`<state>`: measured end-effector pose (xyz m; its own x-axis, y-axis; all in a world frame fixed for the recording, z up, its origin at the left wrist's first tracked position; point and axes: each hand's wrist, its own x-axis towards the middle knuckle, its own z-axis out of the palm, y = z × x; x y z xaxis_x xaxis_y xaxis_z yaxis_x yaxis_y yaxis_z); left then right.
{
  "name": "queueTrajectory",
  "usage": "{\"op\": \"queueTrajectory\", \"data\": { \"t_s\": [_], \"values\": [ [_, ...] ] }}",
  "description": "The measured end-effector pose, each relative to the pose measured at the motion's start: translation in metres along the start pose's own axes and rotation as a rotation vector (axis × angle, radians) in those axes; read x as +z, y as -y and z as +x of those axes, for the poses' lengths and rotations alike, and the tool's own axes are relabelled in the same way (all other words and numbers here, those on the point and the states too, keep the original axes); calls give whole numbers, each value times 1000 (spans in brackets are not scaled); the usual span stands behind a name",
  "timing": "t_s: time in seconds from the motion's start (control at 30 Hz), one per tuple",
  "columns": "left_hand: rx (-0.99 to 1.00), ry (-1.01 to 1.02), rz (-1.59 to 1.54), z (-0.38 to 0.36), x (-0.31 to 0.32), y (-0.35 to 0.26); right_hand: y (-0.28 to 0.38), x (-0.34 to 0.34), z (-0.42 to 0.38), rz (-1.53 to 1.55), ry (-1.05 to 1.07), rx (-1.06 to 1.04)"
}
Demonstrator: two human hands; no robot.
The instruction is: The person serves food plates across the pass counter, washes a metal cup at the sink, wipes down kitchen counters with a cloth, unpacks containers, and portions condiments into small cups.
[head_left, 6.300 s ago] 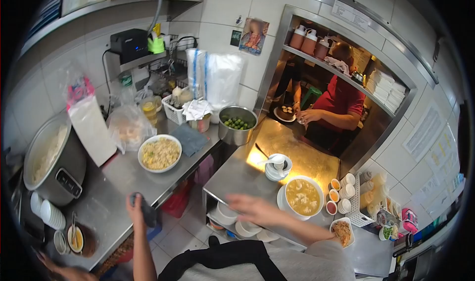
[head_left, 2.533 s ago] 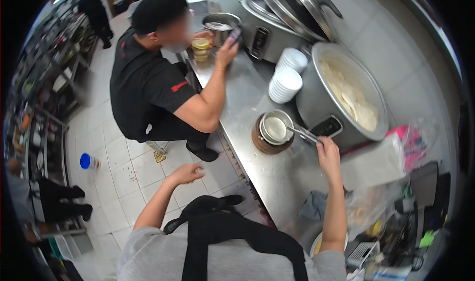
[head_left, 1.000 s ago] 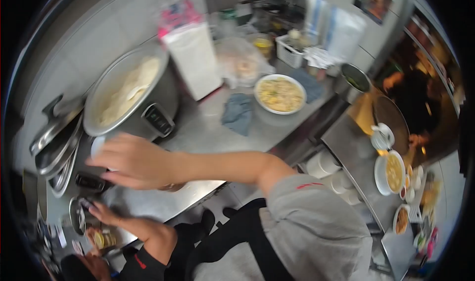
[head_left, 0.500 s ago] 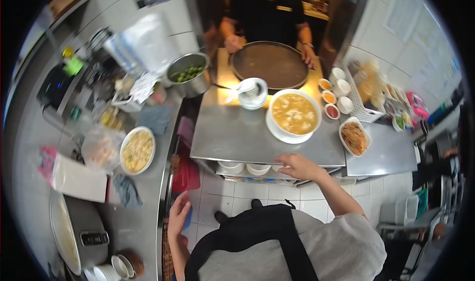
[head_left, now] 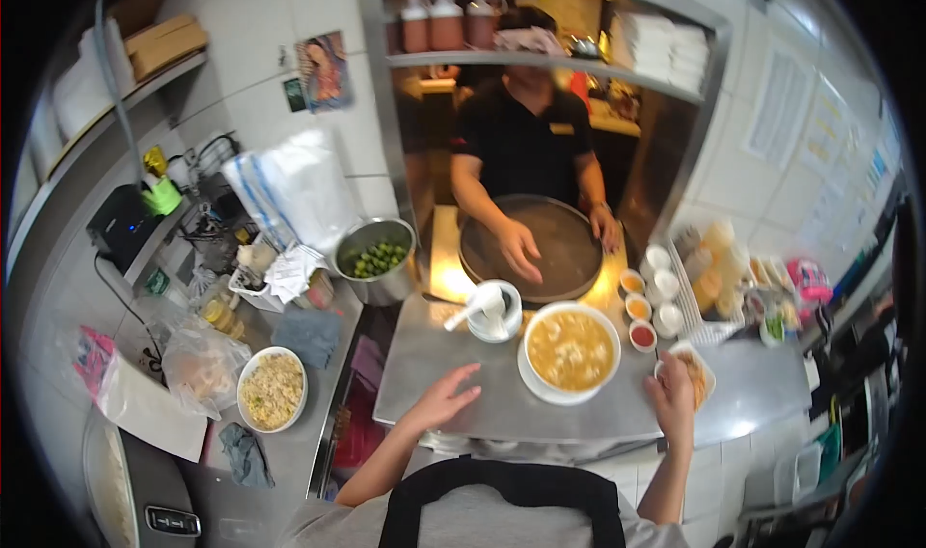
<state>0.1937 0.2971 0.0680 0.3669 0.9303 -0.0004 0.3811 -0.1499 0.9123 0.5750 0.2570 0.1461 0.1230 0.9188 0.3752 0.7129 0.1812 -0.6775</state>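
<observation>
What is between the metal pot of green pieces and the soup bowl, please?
Head view: a stack of white bowls with a white spoon on top stands between pot and soup bowl.

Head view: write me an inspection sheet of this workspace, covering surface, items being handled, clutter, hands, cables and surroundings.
Surface: grey stainless-steel counter, shiny, partly covered by crockery.
Items: round white bowl of yellow soup on a white plate; white dish of brown food, partly hidden.
Clutter: stacked white bowls with a white spoon; small white cups of orange and red sauce; crumpled blue-grey cloth at left.
Hands: left hand open, nothing seen in it; right hand by the dish, grip unclear.
Cables: thin black cable hanging below a black box-shaped device.
Surroundings: person in a black shirt behind a large round brown tray.
</observation>
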Motion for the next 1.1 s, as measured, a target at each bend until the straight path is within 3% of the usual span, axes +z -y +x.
{"op": "queueTrajectory", "data": {
  "t_s": [0.13, 0.2, 0.27, 0.33, 0.37, 0.43, 0.5, 0.6, 0.67, 0.7, 0.73, 0.8, 0.87, 0.97, 1.1],
  "values": [
    [89, 12, -122, -2, -29, -6, 71, -23, 36, -104, 3, -78],
    [120, -54, -52, -6, -40, 7, 100, -26, 55, -176, -3, -282],
    [148, -105, 17, -12, -43, 28, 133, -30, 80, -206, 34, -346],
    [-20, -337, 52, -19, -38, 59, 158, -31, 108, -298, 149, -529],
    [-11, -337, 52, -24, -34, 76, 171, -29, 124, -302, 141, -531],
    [-58, -517, -124, -34, -24, 104, 195, -23, 157, -324, 320, -687],
    [3, -588, -172, -35, -14, 117, 205, -14, 198, -458, 248, -863],
    [54, -649, -199, -34, -15, 115, 253, -29, 224, -489, -71, -789],
    [51, -656, -186, -36, -13, 119, 278, -49, 217, -345, -277, -734],
    [47, -655, -188, -35, -13, 119, 281, -60, 213, -263, -383, -814],
    [51, -666, -193, -35, -14, 119, 293, -78, 194, -381, -304, -573],
    [48, -672, -197, -36, -14, 118, 272, -88, 181, -376, -265, -554],
    [52, -671, -180, -36, -14, 118, 250, -89, 168, -484, 42, -448],
    [54, -658, -253, -35, -14, 118, 195, -88, 161, -661, 211, -362],
    [66, -636, -183, -35, -15, 119, 158, -112, 140, -531, 374, -124]
  ]
}}
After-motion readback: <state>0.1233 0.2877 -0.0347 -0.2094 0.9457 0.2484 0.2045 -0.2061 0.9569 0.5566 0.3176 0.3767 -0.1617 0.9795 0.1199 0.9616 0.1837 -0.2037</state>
